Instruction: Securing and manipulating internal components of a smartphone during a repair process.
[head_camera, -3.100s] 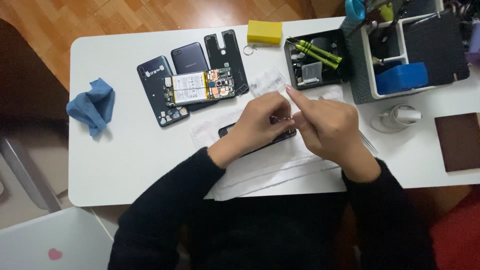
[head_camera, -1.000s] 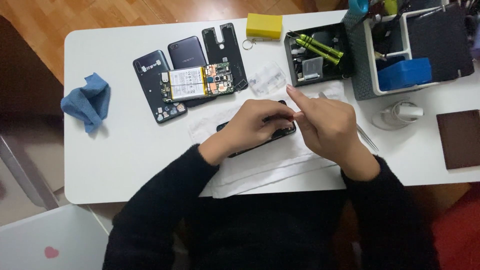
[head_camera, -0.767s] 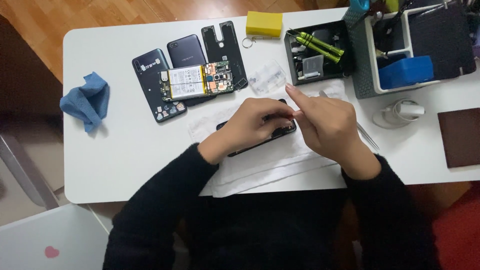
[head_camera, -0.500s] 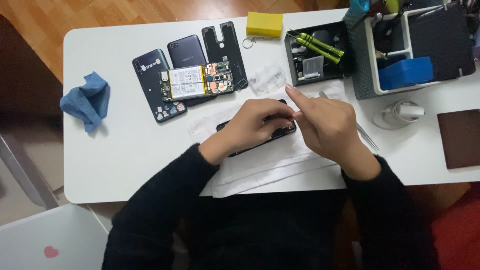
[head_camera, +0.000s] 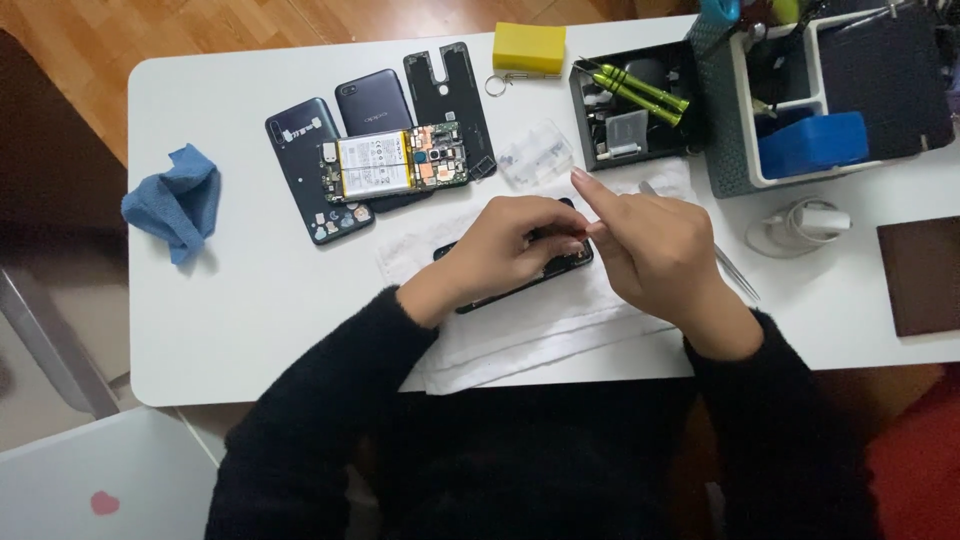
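My left hand lies over a black phone that rests on a white cloth, fingers curled around its upper part. My right hand meets it at the phone's right end, fingertips pinched together there and the index finger raised. What the pinch holds is too small to see. Most of the phone is hidden under both hands.
Opened phones and back covers lie at the back left, a blue cloth further left. A yellow block, a black tray with green screwdrivers, a grey organiser, a white charger, tweezers and a brown wallet are to the right.
Both hands stay on the black phone; only small finger shifts. The view has drifted slightly.
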